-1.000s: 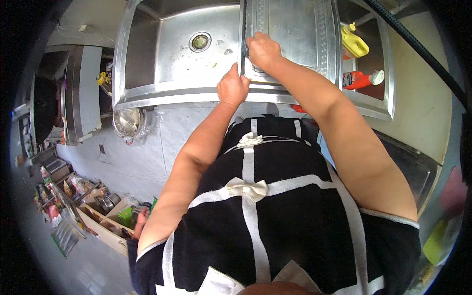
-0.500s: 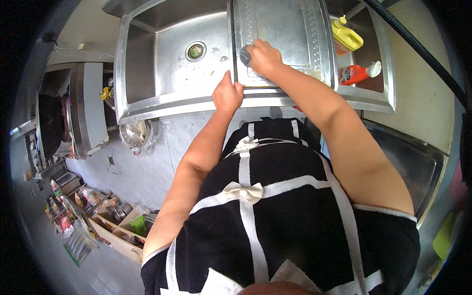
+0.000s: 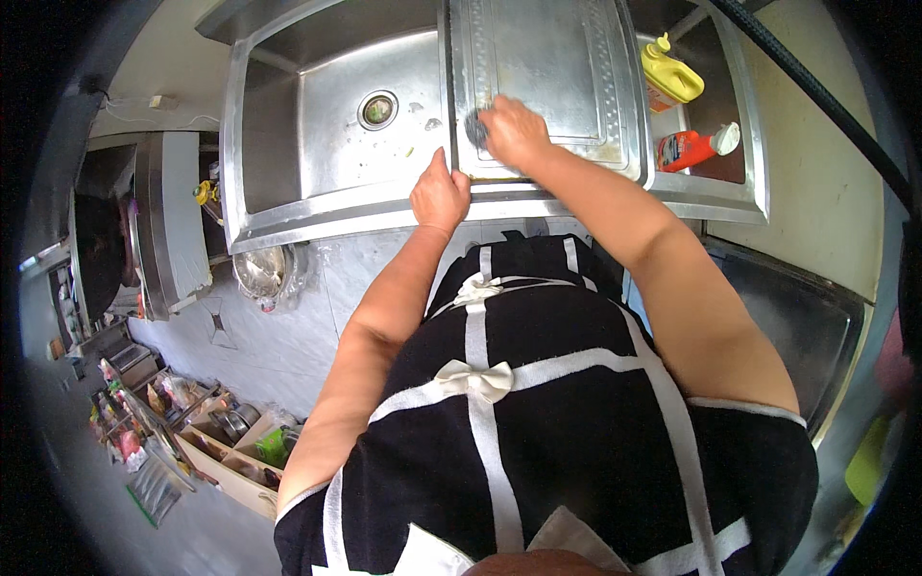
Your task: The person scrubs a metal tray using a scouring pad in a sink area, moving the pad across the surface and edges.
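Right grip (image 3: 519, 134): grey scrubber (image 3: 475, 131); right basin (image 3: 724, 108): yellow bottle (image 3: 672, 79), red bottle (image 3: 684, 151)

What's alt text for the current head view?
A person's right hand holds a grey scrubber near the left edge of a steel panel set across a sink; the left hand is at the panel's near left corner. The drain shows to the panel's left, a yellow bottle and a red bottle to its right.
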`<state>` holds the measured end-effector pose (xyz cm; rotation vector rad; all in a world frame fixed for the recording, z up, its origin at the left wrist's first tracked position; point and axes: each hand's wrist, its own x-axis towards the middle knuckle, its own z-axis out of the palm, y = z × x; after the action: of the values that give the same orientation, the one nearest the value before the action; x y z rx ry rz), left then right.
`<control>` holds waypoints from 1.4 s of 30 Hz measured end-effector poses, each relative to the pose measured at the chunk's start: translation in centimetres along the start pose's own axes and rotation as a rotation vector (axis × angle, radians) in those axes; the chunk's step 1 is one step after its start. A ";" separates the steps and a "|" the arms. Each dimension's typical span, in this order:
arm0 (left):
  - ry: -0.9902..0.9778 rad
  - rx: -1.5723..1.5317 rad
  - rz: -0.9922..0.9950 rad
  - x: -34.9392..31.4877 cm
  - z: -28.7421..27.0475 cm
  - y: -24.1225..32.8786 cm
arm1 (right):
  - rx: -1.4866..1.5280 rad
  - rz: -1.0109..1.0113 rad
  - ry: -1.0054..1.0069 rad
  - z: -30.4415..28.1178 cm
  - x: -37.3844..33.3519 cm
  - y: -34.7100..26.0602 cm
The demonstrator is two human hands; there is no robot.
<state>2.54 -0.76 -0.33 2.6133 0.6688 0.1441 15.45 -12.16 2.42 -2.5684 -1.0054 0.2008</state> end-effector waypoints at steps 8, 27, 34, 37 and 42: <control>-0.004 -0.048 -0.020 0.1 0.1 -0.2 | -0.086 -0.176 -0.192 -1.2 -2.2 0.0; -0.017 -0.068 -0.023 -0.2 -1.0 0.1 | -0.174 -0.063 -0.161 -0.5 4.2 2.3; 0.047 -0.114 -0.014 -0.1 -0.3 -0.6 | -0.298 -0.182 -0.261 -1.7 4.0 1.2; 0.078 -0.142 0.002 -0.4 0.0 -0.9 | -0.168 -0.281 -0.314 -2.4 1.4 1.4; 0.035 -0.138 -0.012 -0.3 -0.6 -0.6 | -0.298 0.071 -0.151 -2.9 9.4 4.2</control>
<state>1.87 -0.20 -0.06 2.4796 0.6629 0.2244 25.74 -9.50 3.48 -2.8984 -1.0685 0.2873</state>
